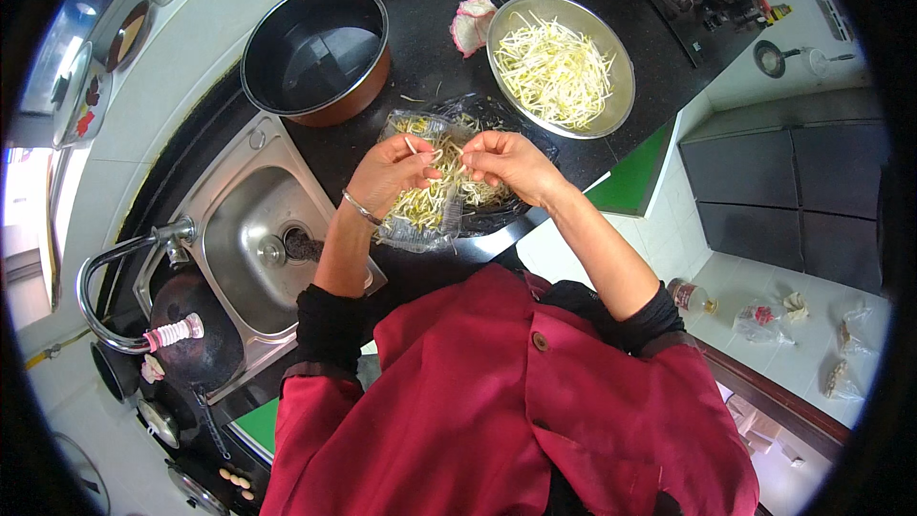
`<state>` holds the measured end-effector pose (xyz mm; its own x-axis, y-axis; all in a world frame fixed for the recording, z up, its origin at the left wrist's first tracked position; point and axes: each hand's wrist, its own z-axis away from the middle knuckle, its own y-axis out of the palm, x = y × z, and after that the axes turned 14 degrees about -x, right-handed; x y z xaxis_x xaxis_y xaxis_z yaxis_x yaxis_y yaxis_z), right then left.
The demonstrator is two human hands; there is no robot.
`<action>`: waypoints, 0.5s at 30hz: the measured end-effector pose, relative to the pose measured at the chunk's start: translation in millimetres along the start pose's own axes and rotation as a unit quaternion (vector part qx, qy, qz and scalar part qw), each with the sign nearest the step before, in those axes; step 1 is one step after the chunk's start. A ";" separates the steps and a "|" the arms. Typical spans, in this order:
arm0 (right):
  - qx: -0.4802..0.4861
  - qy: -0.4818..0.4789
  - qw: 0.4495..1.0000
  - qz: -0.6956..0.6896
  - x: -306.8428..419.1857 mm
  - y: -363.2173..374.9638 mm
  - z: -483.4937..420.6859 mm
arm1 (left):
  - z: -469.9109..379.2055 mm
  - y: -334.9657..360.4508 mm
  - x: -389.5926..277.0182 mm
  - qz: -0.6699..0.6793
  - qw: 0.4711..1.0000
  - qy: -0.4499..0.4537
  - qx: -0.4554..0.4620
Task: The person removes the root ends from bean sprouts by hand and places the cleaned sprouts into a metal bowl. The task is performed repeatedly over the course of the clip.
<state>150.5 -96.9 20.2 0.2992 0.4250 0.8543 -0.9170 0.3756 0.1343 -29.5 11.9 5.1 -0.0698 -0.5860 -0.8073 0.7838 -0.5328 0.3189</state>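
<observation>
My left hand (pixel 396 170), with a bangle (pixel 362 207) at the wrist, pinches a pale bean sprout (pixel 435 155) between thumb and fingertips. Just to its right, my right hand (pixel 507 163) has thumb and forefinger closed on a thin sprout piece (pixel 461 152). Both hands hover over a heap of bean sprouts (pixel 415 209) in a clear plastic container (pixel 423 238). A black plastic bag (pixel 494 218) with more sprouts lies beside and partly behind it. Beyond my right hand, a steel bowl (pixel 622 104) holds a pile of white and yellow sprouts (pixel 555 72).
At the back left of the dark countertop (pixel 423 29) stands a deep brown pot (pixel 344 102) with a black inside. A pink-edged cloth (pixel 471 25) touches the bowl. To the left are a steel sink (pixel 247 258), a curved faucet (pixel 89 287) and a wok (pixel 193 344). A gas stove (pixel 673 7) sits far right.
</observation>
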 end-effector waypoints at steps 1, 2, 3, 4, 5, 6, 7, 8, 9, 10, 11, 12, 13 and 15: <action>0.001 -0.006 1.000 0.020 -0.1 0.9 0.4 | -0.8 2.4 0.3 0.000 1.000 0.002 0.007; 0.000 -0.008 0.999 0.035 -0.1 1.5 1.0 | -1.4 4.2 0.1 0.000 1.000 0.005 0.014; 0.003 -0.014 0.999 0.050 0.2 1.9 1.2 | -2.1 5.4 -0.6 -0.019 0.999 0.019 0.030; 0.005 -0.020 0.998 0.065 0.6 2.0 1.6 | -2.7 6.7 -1.1 -0.039 0.998 0.033 0.046; 0.007 -0.025 0.996 0.081 1.0 2.1 2.0 | -3.1 7.8 -1.6 -0.062 0.995 0.046 0.060; 0.006 -0.029 0.996 0.088 1.4 2.1 2.4 | -3.5 8.8 -2.1 -0.083 0.994 0.047 0.059; 0.006 -0.033 0.995 0.095 1.8 2.1 2.8 | -3.8 9.8 -2.6 -0.107 0.992 0.046 0.057; 0.007 -0.038 0.994 0.102 2.3 2.3 3.2 | -3.9 11.0 -2.8 -0.132 0.989 0.047 0.053; 0.006 -0.039 0.993 0.108 2.7 2.5 3.4 | -4.0 12.4 -2.8 -0.139 0.988 0.047 0.054; 0.006 -0.042 0.993 0.113 3.3 2.5 3.6 | -4.2 14.2 -2.7 -0.146 0.987 0.048 0.054; 0.007 -0.042 0.992 0.119 3.8 2.6 3.7 | -4.3 15.9 -2.5 -0.153 0.986 0.049 0.054; 0.010 -0.044 0.992 0.122 4.5 2.5 3.8 | -4.4 16.8 -2.7 -0.161 0.984 0.052 0.050; 0.012 -0.044 0.991 0.125 5.2 2.3 4.0 | -4.4 17.7 -2.7 -0.169 0.983 0.054 0.046; 0.010 -0.042 0.991 0.128 6.3 1.8 4.7 | -5.0 19.6 -1.9 -0.171 0.982 0.064 0.047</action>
<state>149.5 -97.4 28.2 0.0335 0.4333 0.9006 -0.9653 0.2476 -0.0832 -10.9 5.6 10.4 -0.2373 -0.2843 -0.9289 0.6662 -0.7435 0.0574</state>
